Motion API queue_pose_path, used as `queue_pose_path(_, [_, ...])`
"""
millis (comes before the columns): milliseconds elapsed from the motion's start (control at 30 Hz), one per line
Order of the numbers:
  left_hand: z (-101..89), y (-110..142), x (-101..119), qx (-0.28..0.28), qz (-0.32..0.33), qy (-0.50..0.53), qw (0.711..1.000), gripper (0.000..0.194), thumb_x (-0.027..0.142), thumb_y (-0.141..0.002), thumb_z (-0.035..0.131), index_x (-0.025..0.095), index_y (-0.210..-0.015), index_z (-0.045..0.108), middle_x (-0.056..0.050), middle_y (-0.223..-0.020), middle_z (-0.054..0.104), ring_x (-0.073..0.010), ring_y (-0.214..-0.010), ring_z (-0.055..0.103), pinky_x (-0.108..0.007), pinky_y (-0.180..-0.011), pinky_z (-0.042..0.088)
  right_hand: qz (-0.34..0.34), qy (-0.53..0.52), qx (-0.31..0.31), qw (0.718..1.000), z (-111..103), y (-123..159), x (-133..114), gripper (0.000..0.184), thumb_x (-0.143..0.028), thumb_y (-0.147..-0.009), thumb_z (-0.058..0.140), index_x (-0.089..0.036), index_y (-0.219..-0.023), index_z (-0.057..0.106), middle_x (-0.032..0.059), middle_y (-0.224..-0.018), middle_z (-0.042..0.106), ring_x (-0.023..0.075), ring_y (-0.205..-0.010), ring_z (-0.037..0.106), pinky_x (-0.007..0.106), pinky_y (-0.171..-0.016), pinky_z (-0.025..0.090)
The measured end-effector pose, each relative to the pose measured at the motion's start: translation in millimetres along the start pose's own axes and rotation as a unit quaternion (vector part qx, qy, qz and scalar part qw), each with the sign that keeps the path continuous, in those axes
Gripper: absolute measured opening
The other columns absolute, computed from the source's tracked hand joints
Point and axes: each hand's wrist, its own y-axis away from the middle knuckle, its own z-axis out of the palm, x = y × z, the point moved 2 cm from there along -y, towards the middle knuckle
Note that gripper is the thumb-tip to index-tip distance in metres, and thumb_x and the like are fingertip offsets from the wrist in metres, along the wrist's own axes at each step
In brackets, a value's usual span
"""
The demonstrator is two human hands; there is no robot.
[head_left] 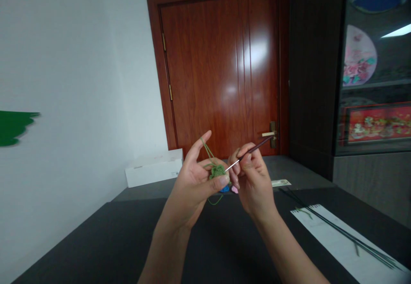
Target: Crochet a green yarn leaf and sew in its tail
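A small green crochet piece (217, 171) is pinched between the thumb and fingers of my left hand (201, 177). Green yarn (208, 150) loops over that hand's raised index finger and runs down to the piece; a loose loop of it hangs below. My right hand (253, 177) grips a crochet hook (253, 149) by its dark handle, with the fingers closed round it. The hook's silver shaft points down and left, its tip at the green piece. Whether the tip sits inside a stitch cannot be made out.
On the dark table (128, 232), a white box (154, 168) stands at the back left. Blue and pink items (225, 188) lie partly hidden behind my hands. At right, long dark green stems (349, 232) lie across a white sheet (337, 245) with short green pieces.
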Motion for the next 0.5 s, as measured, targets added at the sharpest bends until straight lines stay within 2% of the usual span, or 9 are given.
queue_pose_path(133, [0.7,0.1,0.3,-0.019,-0.019,0.028,0.999,0.095,-0.001,-0.079,0.076,0.020,-0.158,0.028,-0.003,-0.087,0.072,-0.0169,-0.078,0.068,-0.031,-0.076,0.056,0.009,-0.007,0.006,1.000,-0.3,-1.0,-3.6,0.020,-0.034,-0.094,0.067,-0.023,-0.082,0.055,-0.0079,-0.063,0.045,0.0058,-0.043,0.037,0.016,-0.035,0.033])
queue_pose_path(300, [3.1,-2.3,0.7,-0.030,-0.039,0.038,0.998,0.088,0.001,-0.078,0.077,0.017,-0.153,0.034,-0.003,-0.086,0.073,-0.0150,-0.074,0.068,-0.026,-0.071,0.055,0.091,-0.021,0.003,0.996,-0.6,-5.1,-8.5,0.024,-0.032,-0.090,0.069,-0.021,-0.077,0.053,-0.0093,-0.060,0.038,0.0044,-0.041,0.023,0.015,-0.033,0.023])
queue_pose_path(400, [1.6,-4.7,-2.9,0.020,-0.022,0.002,1.000,0.087,0.005,-0.075,0.081,0.017,-0.150,0.039,-0.003,-0.086,0.074,-0.0154,-0.072,0.069,-0.028,-0.072,0.057,0.133,-0.011,0.009,0.991,-1.2,-6.3,-6.5,0.031,-0.035,-0.089,0.071,-0.020,-0.072,0.049,-0.0090,-0.059,0.037,0.0044,-0.044,0.023,0.016,-0.037,0.022])
queue_pose_path(500, [-1.2,-5.7,-7.0,0.088,0.035,-0.060,0.994,0.088,0.007,-0.074,0.084,0.018,-0.150,0.039,-0.003,-0.085,0.074,-0.0159,-0.076,0.070,-0.029,-0.077,0.057,0.111,0.025,0.015,0.993,-0.8,-5.7,-1.8,0.034,-0.038,-0.089,0.073,-0.020,-0.071,0.050,-0.0066,-0.063,0.045,0.0063,-0.050,0.034,0.017,-0.044,0.029])
